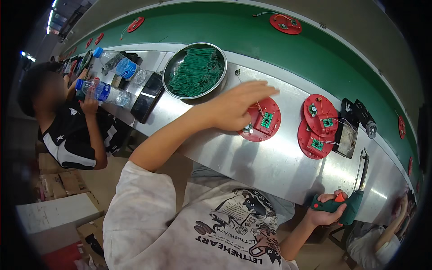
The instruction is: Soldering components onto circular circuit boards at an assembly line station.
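Over the left part of a red round plate (273,112) with a small green circuit board and thin wires is my left hand (238,105). Its fingers are stretched out and hold nothing that I can see; the palm side is hidden, so I cannot tell if it touches the plate. At the bench's near edge, my right hand (330,213) is wrapped round the grip of a green soldering gun (353,208) with an orange trigger. The gun's metal tip points up and away from me. Two more red plates (320,112), partly stacked, lie between my hands and the far right.
A steel bowl (219,88) of green wires stands behind my left forearm, beside a black box (147,96) and plastic bottles (128,69). At right are a metal tray (346,139) and a black device (363,118). A green belt (243,22) carries red plates. Co-workers (74,130) sit nearby.
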The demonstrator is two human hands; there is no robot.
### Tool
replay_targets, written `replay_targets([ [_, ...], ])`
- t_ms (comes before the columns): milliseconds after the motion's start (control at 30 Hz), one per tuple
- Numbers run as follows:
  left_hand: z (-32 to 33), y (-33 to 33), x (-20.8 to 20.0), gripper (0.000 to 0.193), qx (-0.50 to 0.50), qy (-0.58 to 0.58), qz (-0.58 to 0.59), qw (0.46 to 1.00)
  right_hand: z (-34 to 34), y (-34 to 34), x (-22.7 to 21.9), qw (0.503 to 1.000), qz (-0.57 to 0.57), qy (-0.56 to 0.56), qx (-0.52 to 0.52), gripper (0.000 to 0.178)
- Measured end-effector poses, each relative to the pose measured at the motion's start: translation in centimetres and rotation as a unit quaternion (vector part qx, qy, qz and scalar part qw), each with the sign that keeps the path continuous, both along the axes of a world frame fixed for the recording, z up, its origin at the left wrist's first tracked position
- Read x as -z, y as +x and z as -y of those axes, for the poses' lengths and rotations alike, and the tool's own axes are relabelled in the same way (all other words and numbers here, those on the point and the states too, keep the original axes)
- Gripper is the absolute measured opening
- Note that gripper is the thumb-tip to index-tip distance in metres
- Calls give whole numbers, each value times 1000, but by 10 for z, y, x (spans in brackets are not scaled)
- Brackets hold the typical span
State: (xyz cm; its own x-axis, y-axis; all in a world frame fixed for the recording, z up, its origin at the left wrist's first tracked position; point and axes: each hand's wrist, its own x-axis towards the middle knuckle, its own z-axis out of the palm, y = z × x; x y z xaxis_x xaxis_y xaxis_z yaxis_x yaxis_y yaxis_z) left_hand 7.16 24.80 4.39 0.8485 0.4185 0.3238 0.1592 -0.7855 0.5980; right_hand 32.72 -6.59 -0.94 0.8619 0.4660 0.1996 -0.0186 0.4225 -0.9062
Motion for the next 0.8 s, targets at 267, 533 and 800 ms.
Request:
replay_targets([
  [267,-70,-87,-28,15,-280,227,3,933,-7,-6,-7,1000,5,-19,19,40],
  [533,-88,-107,-14,9,-281,203,-189,919,-4,-3,-5,999,14,-32,19,40],
  [800,-93,-106,-19,12,-210,178,-90,957,-6,-6,-10,999,3,-35,18,39],
])
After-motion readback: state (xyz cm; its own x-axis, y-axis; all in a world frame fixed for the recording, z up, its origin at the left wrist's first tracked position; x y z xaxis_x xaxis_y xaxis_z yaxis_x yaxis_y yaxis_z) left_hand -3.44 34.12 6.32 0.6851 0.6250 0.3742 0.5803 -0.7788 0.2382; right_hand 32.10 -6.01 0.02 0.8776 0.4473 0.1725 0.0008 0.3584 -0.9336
